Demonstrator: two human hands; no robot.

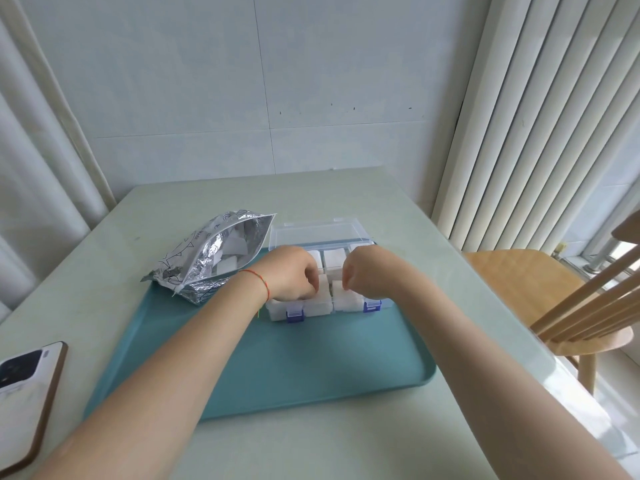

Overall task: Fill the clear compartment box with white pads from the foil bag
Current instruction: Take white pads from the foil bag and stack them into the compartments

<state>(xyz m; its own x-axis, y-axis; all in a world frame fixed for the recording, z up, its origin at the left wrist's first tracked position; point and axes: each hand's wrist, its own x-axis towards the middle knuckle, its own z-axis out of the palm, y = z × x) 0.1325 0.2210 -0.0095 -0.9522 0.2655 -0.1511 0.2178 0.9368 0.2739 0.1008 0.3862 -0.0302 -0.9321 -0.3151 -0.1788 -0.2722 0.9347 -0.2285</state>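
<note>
Compartment box [320,308] (clear plastic, two blue latches on the near wall) sits at the far middle of a teal tray [311,362], lid [313,232] swung open toward the wall. White pads [335,259] occupy the compartments that show; several compartments are hidden beneath the hands. Left hand [291,275] is over the box's left half with fingers curled downward onto a pad in the middle column; whether it pinches that pad or only presses it cannot be told, because the knuckles cover the fingertips. Right hand [358,268] is over the right half, fingers likewise curled down onto a pad near the front right, and its grasp is equally hidden. A thin red cord [259,282] circles the left wrist. Foil bag [211,258] lies to the left of the box, half on the tray's far left corner and half on the pale table [329,195], its zip mouth gaping toward the box with more white pads visible inside. A phone [26,393] lies camera-side up at the table's near left edge, well apart from the tray. A wooden chair [540,299] stands at the table's right side, before vertical blinds [540,109].
</note>
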